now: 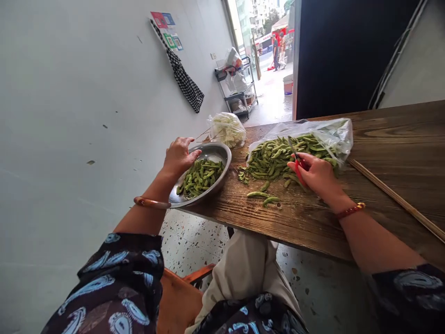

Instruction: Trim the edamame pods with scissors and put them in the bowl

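My left hand (180,157) is over the left rim of a metal bowl (225,170), fingers stretched apart and nothing visible in them. Green bean pods (201,178) lie heaped in that bowl. On the right, my right hand (314,174) is closed around red-handled scissors (299,172), whose blades point up and away over a larger pile of pods (274,157). This pile spills from a clear plastic bag (339,137). A few loose pods (257,194) and small trimmed bits (242,175) lie on the wood between bowl and pile.
A bag of pale, whitish vegetable (227,130) stands behind the bowl on the wooden table (392,144). Long thin sticks (399,202) lie at the right. The wall is close on the left; a shelf cart (237,88) stands by the open doorway, with people outside.
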{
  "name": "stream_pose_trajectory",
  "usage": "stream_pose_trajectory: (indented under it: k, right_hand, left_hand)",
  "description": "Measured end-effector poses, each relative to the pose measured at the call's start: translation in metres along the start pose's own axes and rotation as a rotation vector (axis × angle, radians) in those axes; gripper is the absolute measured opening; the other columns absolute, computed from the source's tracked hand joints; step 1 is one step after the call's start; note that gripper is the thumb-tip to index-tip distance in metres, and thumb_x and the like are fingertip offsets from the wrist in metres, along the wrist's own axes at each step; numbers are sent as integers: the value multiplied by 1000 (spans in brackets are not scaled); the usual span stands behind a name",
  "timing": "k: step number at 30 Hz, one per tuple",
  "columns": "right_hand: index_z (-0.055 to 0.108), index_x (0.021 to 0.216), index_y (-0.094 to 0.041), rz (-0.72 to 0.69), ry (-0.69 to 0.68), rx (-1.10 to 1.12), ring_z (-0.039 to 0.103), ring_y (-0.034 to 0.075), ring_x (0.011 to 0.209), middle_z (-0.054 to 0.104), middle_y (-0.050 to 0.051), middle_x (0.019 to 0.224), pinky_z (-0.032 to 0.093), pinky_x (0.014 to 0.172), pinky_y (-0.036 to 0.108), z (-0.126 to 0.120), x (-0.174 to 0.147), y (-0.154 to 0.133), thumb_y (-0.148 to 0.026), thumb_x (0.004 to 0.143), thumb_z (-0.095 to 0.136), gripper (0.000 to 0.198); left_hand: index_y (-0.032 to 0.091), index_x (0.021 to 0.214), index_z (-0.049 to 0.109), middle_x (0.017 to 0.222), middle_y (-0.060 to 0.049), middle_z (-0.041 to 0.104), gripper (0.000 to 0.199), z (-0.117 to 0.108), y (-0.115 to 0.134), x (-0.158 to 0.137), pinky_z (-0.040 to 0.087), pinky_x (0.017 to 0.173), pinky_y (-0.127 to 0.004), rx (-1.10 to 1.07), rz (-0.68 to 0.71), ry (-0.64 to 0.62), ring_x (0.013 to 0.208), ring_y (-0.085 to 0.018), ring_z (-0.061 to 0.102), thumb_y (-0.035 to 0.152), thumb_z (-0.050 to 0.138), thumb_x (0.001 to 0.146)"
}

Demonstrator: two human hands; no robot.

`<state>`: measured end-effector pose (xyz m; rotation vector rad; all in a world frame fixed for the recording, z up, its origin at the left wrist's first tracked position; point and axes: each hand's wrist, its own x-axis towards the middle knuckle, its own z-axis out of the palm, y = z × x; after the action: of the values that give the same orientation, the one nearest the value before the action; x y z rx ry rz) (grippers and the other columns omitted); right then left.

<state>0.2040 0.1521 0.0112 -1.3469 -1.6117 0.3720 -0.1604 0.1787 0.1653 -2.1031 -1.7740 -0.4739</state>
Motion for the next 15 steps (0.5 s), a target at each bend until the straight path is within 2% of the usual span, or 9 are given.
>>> stream_pose_trajectory:
  k: [3,6,10,15]
  right_hand:
    - [70,105,-18,6,-9,-16,52,15,53,62,2,62,36,52,26,2,-2,2,-52,79,59,44]
    - [69,106,-18,4,-7,-8,54,16,56,64,3,65,38,53,27,4,-2,4,-55,79,58,47]
    - [68,111,-18,14,-33,7,54,16,56,65,3,65,37,52,26,5,-2,7,-55,79,58,50]
    - [68,110,-17,15,-38,12,55,17,57,66,4,67,38,53,27,6,-1,10,-58,79,57,53]
  left_hand:
    - [13,105,65,101,-12,64,31,-3,23,-17,46,83,-35,-140,79,-4,89,-20,58,33,53,84]
    - [16,96,68,93,-9,65,25,5,67,-36,47,77,-31,-240,227,-135,79,-16,58,28,49,87]
    - [18,87,68,92,-6,63,25,34,116,-65,47,73,-27,-197,431,-393,77,-14,59,25,45,89]
    - [17,89,66,96,-7,61,21,74,138,-82,47,74,-25,-83,506,-569,83,-16,61,20,45,87]
